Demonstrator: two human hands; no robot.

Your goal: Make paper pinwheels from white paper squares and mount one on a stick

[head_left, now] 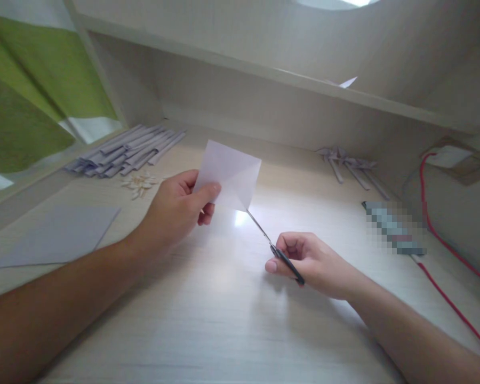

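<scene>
The left hand (174, 202) pinches a square of pale paper (234, 170) near its left side, thumb on the near face and fingers behind, holding it up over the middle of the bench (208, 325). Faint crease lines meet on the square. The right hand (310, 261) grips the dark handles of a pair of scissors (286, 262), whose narrow blades look to be together, their tips at the square's lowest corner; whether they bite into it I cannot tell.

The bench top is light and wood-grained, with a bright glare spot just below the square. Near its left edge lies a larger flat sheet (60, 232); beyond that are some small cream-coloured pieces (138, 185), and a heap of rolled paper tubes (128, 152) fills the back left corner. Toward the back right corner sit folded paper pieces (348, 162) with sticks. By the right edge is a pixelated flat object (392, 229), a red cable (444, 293) running from its near end.

Above the back edge spans a shelf (244, 61) with a paper tip (349, 82) showing. A green-and-white curtain (36, 69) hangs at the left; on the right wall is a white plate (456, 157) with another red cord (423, 184).
</scene>
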